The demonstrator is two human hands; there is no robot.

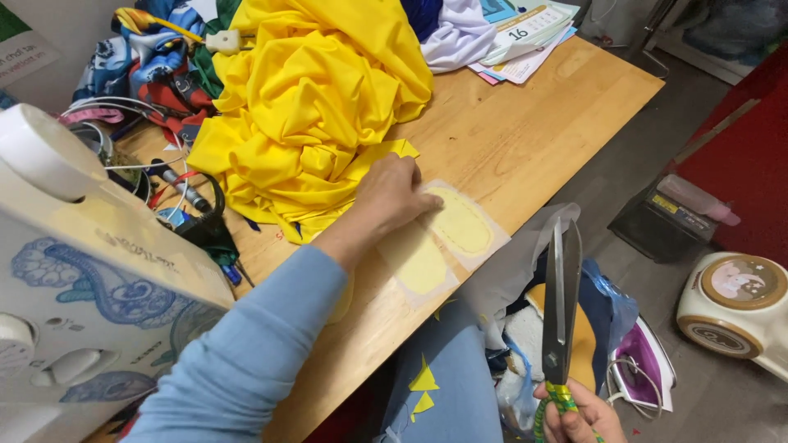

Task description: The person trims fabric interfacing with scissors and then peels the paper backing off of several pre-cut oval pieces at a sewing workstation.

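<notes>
So the left hand [398, 193] presses flat on the yellow fabric piece [443, 234] at the worktop [509, 139] edge; right hand [574, 414] grips closed scissors [561, 303] point-up. Piece could slide off.

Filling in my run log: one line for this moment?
left hand: pressing pale yellow patch on table | right hand: holding scissors upright, blades shut

Wooden surface [525, 131], light plank top, seen from above. On it: a white sewing machine [90, 279] with blue ornament at the near left; a heap of yellow fabric [320, 98] at centre; patterned blue cloth [148, 57] and tangled cords [139, 164] behind the machine; papers [525, 41] at the far edge; two pale yellow cut pieces [447, 238] near the front edge.
</notes>
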